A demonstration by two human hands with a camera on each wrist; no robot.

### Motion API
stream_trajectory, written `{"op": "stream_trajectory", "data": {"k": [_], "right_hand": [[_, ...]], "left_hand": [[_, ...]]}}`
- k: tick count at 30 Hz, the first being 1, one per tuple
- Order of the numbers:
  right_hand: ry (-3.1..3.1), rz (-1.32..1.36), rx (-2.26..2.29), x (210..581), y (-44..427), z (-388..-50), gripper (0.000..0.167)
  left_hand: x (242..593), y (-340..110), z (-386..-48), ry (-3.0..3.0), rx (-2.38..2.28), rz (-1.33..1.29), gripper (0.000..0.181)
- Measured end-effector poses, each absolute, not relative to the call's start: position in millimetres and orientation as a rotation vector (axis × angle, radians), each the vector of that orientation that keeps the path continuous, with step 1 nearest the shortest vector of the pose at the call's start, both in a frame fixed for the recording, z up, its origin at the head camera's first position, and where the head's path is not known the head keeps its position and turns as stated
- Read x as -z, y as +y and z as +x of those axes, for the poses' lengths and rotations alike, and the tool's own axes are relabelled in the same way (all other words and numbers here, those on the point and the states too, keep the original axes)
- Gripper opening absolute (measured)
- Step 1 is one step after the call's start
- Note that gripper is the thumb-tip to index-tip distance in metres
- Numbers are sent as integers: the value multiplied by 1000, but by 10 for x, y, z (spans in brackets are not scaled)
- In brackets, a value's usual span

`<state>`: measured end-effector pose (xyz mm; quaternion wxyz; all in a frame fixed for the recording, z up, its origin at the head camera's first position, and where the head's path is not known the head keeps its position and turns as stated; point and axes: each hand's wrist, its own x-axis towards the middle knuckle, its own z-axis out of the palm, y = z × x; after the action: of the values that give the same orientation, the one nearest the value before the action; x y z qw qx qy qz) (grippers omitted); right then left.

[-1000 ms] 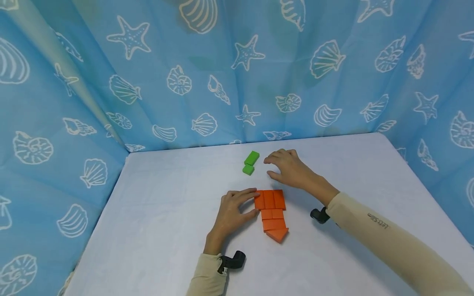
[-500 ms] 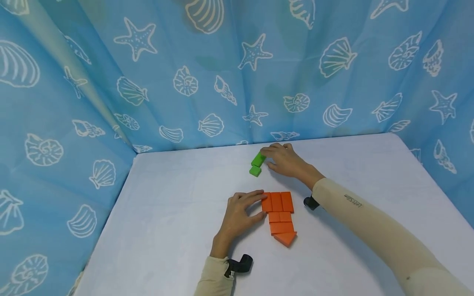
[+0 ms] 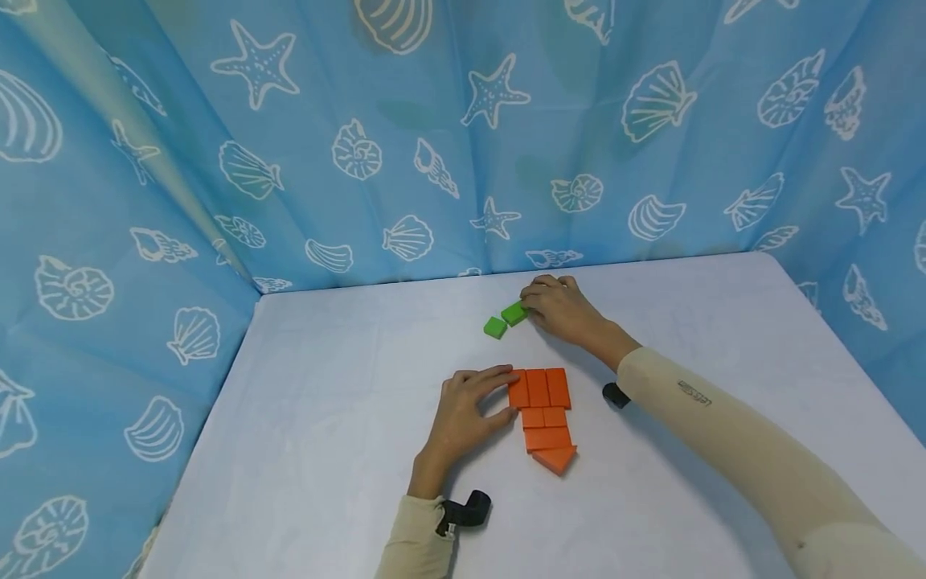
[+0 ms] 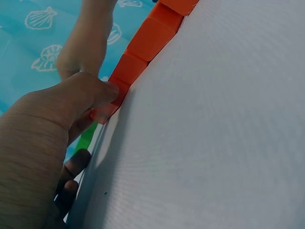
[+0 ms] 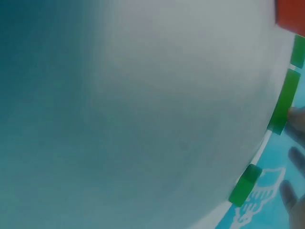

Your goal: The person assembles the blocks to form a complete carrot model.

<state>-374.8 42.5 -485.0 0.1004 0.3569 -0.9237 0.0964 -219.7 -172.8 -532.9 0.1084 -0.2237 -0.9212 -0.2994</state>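
Note:
In the head view my left hand (image 3: 459,414) is at the left of a group of flat orange blocks. Its thumb and index finger pinch the leftmost orange block (image 3: 518,392) by the far and near edges. Below that row of three lie two smaller orange blocks (image 3: 544,417), a wide orange block (image 3: 547,439) and an orange triangular block (image 3: 555,459). Farther back, my right hand (image 3: 560,312) pinches the right end of a long green block (image 3: 514,314). A small green block (image 3: 495,327) lies just left of it. Another green block (image 5: 245,185) shows only in the right wrist view.
A white cloth covers the table (image 3: 325,418). Its back edge meets a blue curtain (image 3: 405,177) with shell and starfish prints, which also hangs along both sides. Small black cameras (image 3: 466,509) sit on both wrists.
My right hand has come left onto the long green block and turned it; its right end now points toward the hand. The left hand stays at the orange blocks.

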Motion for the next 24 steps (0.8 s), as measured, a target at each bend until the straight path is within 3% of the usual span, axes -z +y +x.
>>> {"op": "stream_trajectory", "data": {"k": [6, 14, 24], "right_hand": [[-2773, 1025, -442, 4839, 563, -3645, 5], [-2913, 885, -729, 4904, 652, -3388, 17], [-2886, 813, -817, 4960, 668, -3135, 18]], "left_hand": [[5312, -1721, -2187, -2718, 898, -631, 46], [5330, -1694, -2187, -2722, 919, -650, 47], [5350, -1711, -2202, -2718, 886, -648, 48]]}}
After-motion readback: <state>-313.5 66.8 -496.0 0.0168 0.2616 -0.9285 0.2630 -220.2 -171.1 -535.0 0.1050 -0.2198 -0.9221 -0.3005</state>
